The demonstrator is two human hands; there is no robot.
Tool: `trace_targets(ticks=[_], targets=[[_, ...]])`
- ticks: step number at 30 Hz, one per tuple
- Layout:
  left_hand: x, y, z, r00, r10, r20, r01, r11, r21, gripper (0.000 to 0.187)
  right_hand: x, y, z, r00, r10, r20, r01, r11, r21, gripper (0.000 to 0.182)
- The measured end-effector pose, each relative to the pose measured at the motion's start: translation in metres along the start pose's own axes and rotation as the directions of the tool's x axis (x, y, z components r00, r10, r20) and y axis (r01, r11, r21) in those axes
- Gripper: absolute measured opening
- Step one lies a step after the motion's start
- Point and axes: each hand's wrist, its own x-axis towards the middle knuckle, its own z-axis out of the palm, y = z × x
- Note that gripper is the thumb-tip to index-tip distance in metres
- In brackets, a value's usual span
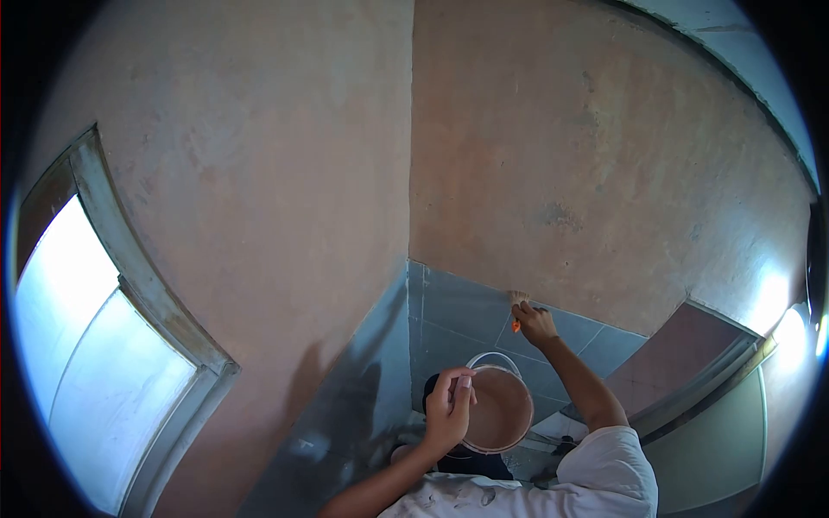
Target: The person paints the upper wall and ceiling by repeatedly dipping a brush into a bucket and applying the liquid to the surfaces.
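My right hand (537, 323) is closed round the orange handle of a brush (519, 299). The brush's pale bristles touch the wall where the grey tiles (466, 302) meet the pinkish plaster (535, 173). My left hand (451, 410) is at the left side of a bucket (501, 407), with its fingers curled in front of the white bucket handle's lower end. The bucket holds a pinkish-brown liquid. Whether those curled fingers grip the handle is hidden.
A window (112, 345) with a grey frame stands in the left wall. A framed opening (682, 354) is at the lower right, near a bright lamp (790, 328). The two walls meet in a corner ahead. Dark and white items lie on the floor below the bucket.
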Motion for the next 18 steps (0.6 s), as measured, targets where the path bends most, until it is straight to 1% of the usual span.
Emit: trace_targets(ticks=[1,2,4,5,6,7,8,9,10,11,13,14,16,18], targets=[[-0.001,0.000,-0.001,1.000,0.003,0.002,-0.003,1.000,0.001,0.012,-0.001,0.000,0.001,0.994,0.033,0.106,-0.033,0.999,-0.001,0.020],[0.000,0.000,-0.003,1.000,0.011,-0.010,-0.011,1.000,-0.007,0.012,-0.002,0.000,0.002,0.994,0.034,0.100,-0.034,0.999,-0.004,0.020],[0.002,-0.001,-0.005,0.999,0.029,-0.020,-0.029,0.999,-0.013,0.012,0.005,-0.008,-0.017,0.979,0.185,-0.083,-0.159,0.955,0.250,0.026],[0.002,-0.003,-0.005,0.998,0.051,-0.041,-0.052,0.998,-0.023,0.013,0.008,-0.012,-0.029,0.978,0.186,-0.090,-0.159,0.956,0.246,0.026],[0.002,-0.005,-0.005,0.996,0.072,-0.058,-0.074,0.997,-0.034,0.014,0.009,-0.014,-0.042,0.942,0.336,-0.020,-0.304,0.874,0.380,0.030],[0.002,-0.005,-0.004,0.996,0.078,-0.047,-0.080,0.996,-0.039,0.014,0.010,-0.017,-0.058,0.881,0.469,0.067,-0.438,0.752,0.493,0.034],[0.003,-0.004,-0.004,0.996,0.081,-0.043,-0.084,0.994,-0.063,0.014,0.012,-0.022,-0.072,0.876,0.478,0.057,-0.442,0.753,0.488,0.034],[0.003,-0.003,-0.003,0.996,0.083,-0.036,-0.086,0.992,-0.087,0.014,0.015,-0.032,-0.089,0.830,0.545,0.116,-0.474,0.581,0.662,0.036],[0.002,-0.001,-0.001,0.996,0.087,-0.021,-0.088,0.992,-0.093,0.014,0.016,-0.042,-0.107,0.784,0.592,0.188,-0.474,0.376,0.796,0.038],[0.002,0.001,0.001,0.997,0.081,-0.005,-0.081,0.992,-0.099,0.014,0.014,-0.050,-0.125,0.777,0.604,0.178,-0.476,0.378,0.794,0.038],[0.000,0.006,0.005,0.996,0.083,0.026,-0.080,0.991,-0.106,0.015,0.010,-0.065,-0.161,0.783,0.487,0.387,-0.479,0.076,0.874,0.037],[-0.003,0.010,0.008,0.997,0.063,0.044,-0.058,0.992,-0.113,0.016,0.009,-0.075,-0.175,0.781,0.498,0.377,-0.473,0.077,0.878,0.037],[-0.008,0.016,0.011,0.996,0.053,0.072,-0.044,0.992,-0.114,0.018,0.005,-0.093,-0.200,0.800,0.520,0.299,-0.372,0.038,0.928,0.036],[-0.013,0.018,0.015,0.996,0.020,0.089,-0.009,0.992,-0.127,0.022,-0.006,-0.098,-0.224,0.806,0.522,0.279,-0.358,0.054,0.932,0.036]])
